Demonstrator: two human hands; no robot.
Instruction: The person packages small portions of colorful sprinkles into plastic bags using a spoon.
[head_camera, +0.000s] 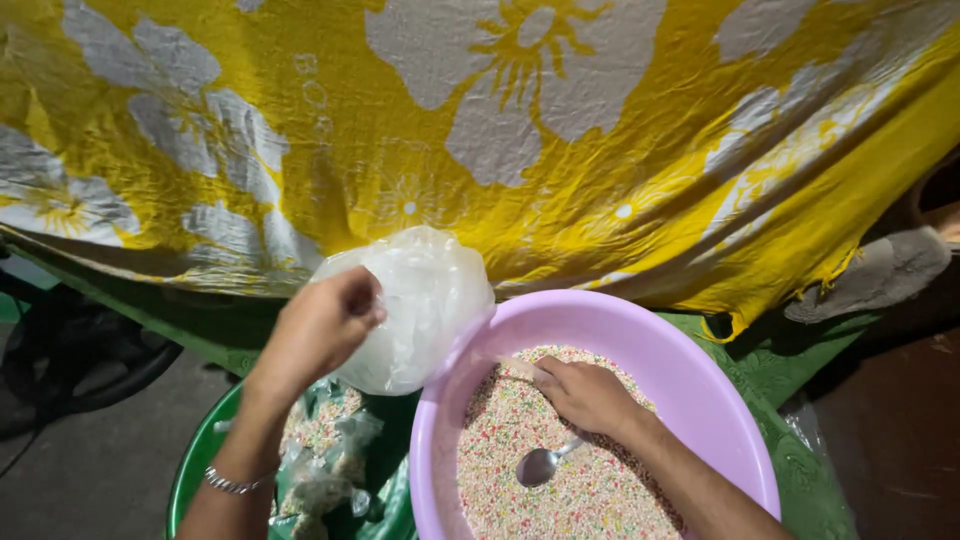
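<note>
My left hand (322, 328) holds up a puffed clear plastic bag (420, 300) by its edge, above the gap between two basins. My right hand (585, 393) is down inside a wide pink plastic basin (690, 360) filled with small multicoloured grains (510, 450); its fingers pinch something pale at the grain surface. A metal spoon (543, 464) lies on the grains just below that hand. A silver bracelet (232, 484) circles my left wrist.
A green basin (192, 465) at lower left holds several small filled plastic bags (325, 455). A yellow cloth with grey flower shapes (500, 130) hangs across the back. Green sheeting (790, 370) lies beneath the basins, and a sandalled foot (880, 270) shows at right.
</note>
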